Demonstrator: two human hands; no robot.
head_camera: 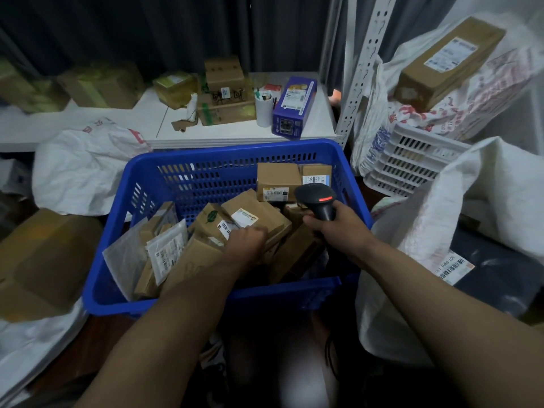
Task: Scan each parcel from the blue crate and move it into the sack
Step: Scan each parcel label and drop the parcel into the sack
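**Scanner raised, hand in the parcel crate**

Two bare forearms [176,319] reach forward from the bottom of the frame. The left hand [247,240], fingers curled, grips the near end of a brown cardboard parcel with a green leaf mark [210,217]. That parcel lies tilted in the heap inside the blue slotted plastic crate [117,231]. The right hand [332,225] is wrapped round the handle of a black handheld barcode scanner [318,195], its red light lit, held over the crate's right side.

Around the gripped parcel lie more brown boxes, most with white barcode labels. A clear plastic mailer [164,248] leans at the left, and two small cartons [278,181] are stacked in the far right corner.

Just right of the crate slumps a white woven sack [426,231], its mouth open, with a dark mailer with a barcode label [453,267] showing inside.

Beyond the crate, a white counter [235,134] carries taped cardboard boxes, a white cup of pens [264,110] and a purple carton [294,107]. At the far right, a white slotted basket [412,160] sits below a long cardboard box [447,63].
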